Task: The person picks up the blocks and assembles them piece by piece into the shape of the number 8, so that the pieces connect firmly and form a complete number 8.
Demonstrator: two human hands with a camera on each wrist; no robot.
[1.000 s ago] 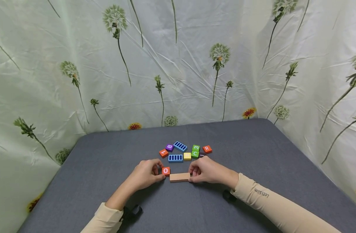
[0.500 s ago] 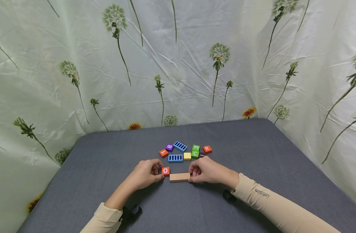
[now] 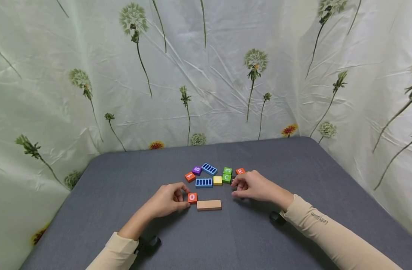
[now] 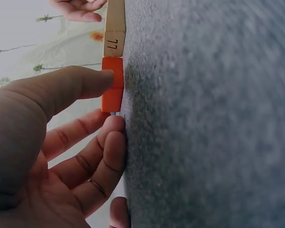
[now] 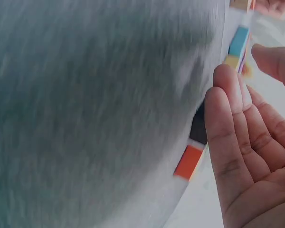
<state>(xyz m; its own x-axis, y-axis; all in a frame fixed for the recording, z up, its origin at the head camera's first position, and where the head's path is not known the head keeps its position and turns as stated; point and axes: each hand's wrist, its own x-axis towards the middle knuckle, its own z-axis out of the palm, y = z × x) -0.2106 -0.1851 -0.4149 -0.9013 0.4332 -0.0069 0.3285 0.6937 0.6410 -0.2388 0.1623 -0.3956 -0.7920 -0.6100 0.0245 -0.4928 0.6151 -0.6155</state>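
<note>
Left hand (image 3: 170, 200): fingers pinch orange 0 block (image 3: 192, 198), thumb on near side. Block sits on worktop (image 3: 199, 240) at left end of wooden bar (image 3: 209, 205). Right hand (image 3: 254, 186): fingers loosely bent, thumb well apart from them, nothing held. Versus half second ago: right hand off bar's right end, now up by dark block (image 5: 198, 126); bar unmoved. Dark block mostly hidden in head view, contact unclear; orange R block (image 3: 240, 171) partly covered.
</note>
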